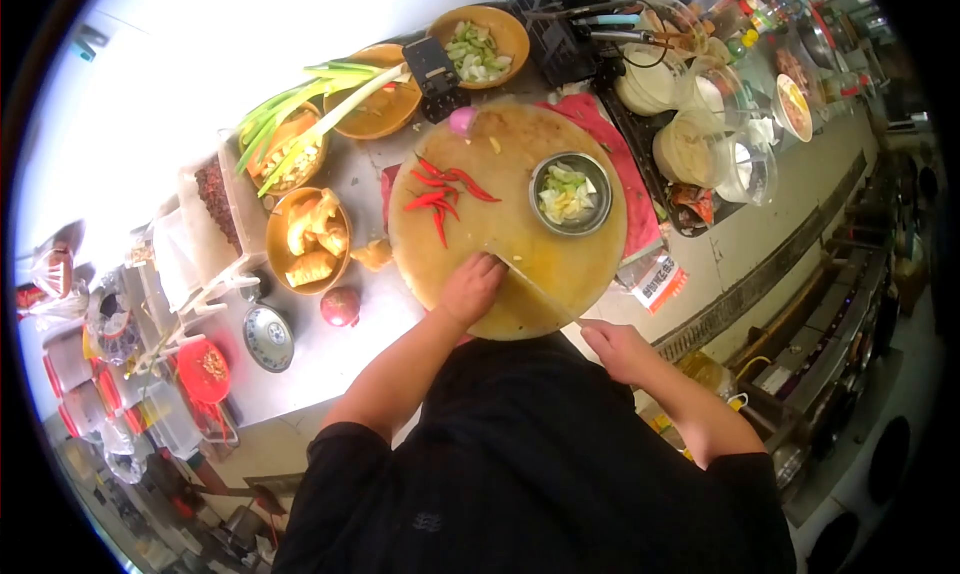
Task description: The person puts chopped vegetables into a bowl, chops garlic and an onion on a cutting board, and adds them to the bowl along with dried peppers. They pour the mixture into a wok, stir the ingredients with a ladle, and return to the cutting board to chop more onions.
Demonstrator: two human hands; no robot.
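My right hand (617,351) grips the handle of a knife (541,292) at the near right edge of the round chopping board (510,189). The thin blade points away to the left over the board. Close to its tip, my left hand (473,289) rests on the board with fingers curled in; what they hold, if anything, is hidden. Beyond the left hand lie several red chillies (440,195). A steel bowl (570,226) of cut pale green and white vegetable stands on the board's right side. A pink-purple onion piece (462,121) sits near the far edge.
Left of the board are a bowl of ginger (343,236), a red onion (340,307) and a patterned metal bowl (268,338). Long spring onions (330,124) lie across bowls at the back. Tubs (690,146) stand on a black tray to the right.
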